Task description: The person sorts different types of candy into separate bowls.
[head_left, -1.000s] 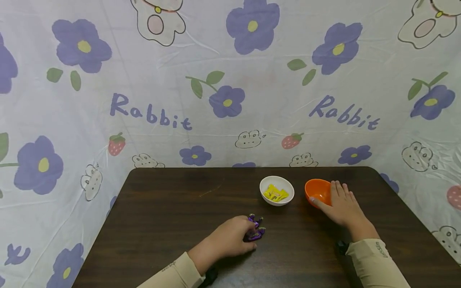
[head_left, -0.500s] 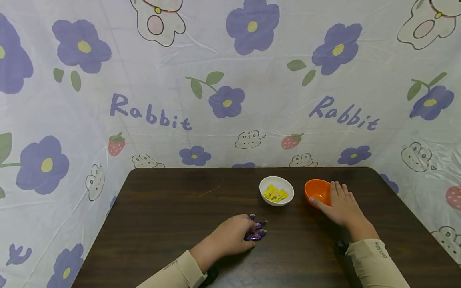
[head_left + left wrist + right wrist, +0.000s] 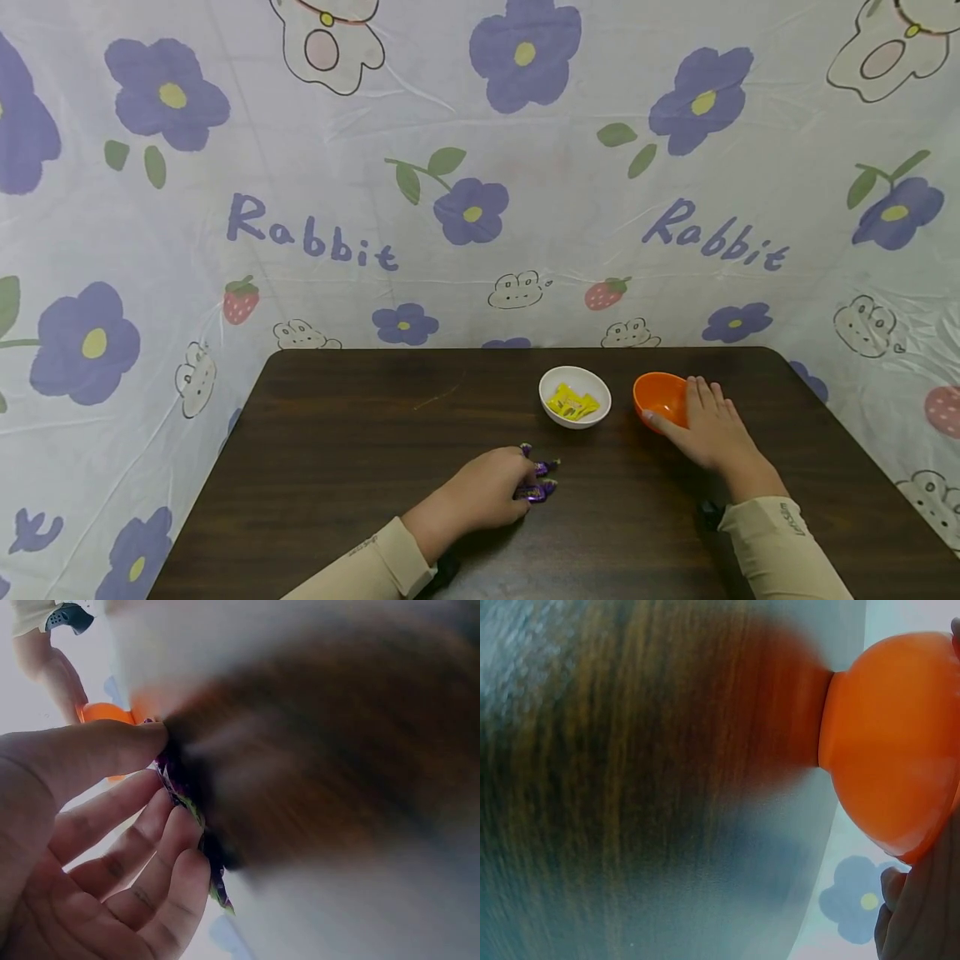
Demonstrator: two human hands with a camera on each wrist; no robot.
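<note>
- While the right hand (image 3: 716,429) lies spread against the orange bowl (image 3: 663,402), thumb at its near rim, it probably steadies it.
- The left hand (image 3: 483,492) curls thumb and fingers around the purple sweets (image 3: 532,493) on the table (image 3: 360,467), likely to hold the small pieces together; how firmly, I cannot tell.
- Yellow packets (image 3: 572,403) sit inside the white bowl (image 3: 574,423), its curved wall presumably containing them.
- Both bowls are round; the orange one is smooth, with a narrower foot.
- The sweets have shiny wrappers, the table dark wood grain, the cloth (image 3: 337,150) behind some wrinkles.
</note>
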